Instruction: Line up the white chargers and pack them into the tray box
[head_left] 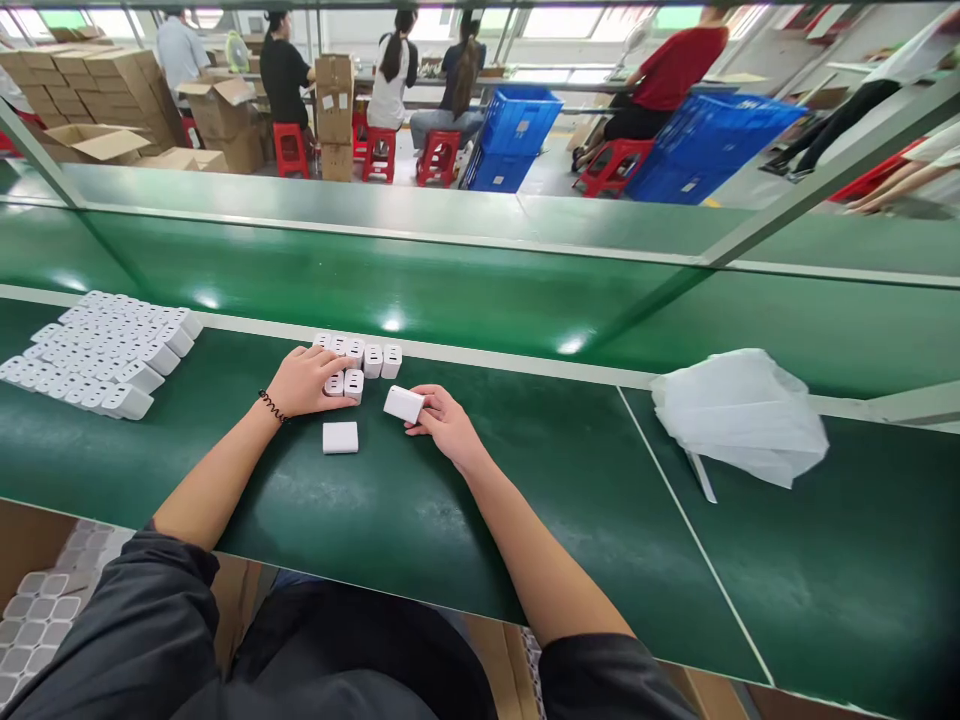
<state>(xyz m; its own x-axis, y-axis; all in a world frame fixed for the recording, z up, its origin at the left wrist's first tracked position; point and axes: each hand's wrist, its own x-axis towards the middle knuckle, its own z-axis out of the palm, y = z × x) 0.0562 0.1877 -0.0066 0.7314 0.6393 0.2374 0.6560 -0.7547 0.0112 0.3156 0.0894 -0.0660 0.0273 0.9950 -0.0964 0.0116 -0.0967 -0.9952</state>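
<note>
My right hand (444,425) pinches a white two-port USB charger (403,404), tilted just above the green table. Over a small cluster of upright white chargers (353,386) rests my left hand (307,382), its fingers and thumb spread apart and partly hiding them. Two more chargers stand at the right end of the cluster's back row. Nearer to me, between my hands, a single white charger (340,438) lies on its side. Slots show on the upward ends of the standing chargers.
A large block of white chargers (112,350) stands at the left. White plastic bags (739,415) lie at the right, beyond a pale line on the green tabletop (570,520). A raised ledge (465,270) runs behind. Below left are trays of white parts (37,625). Several people sit further back.
</note>
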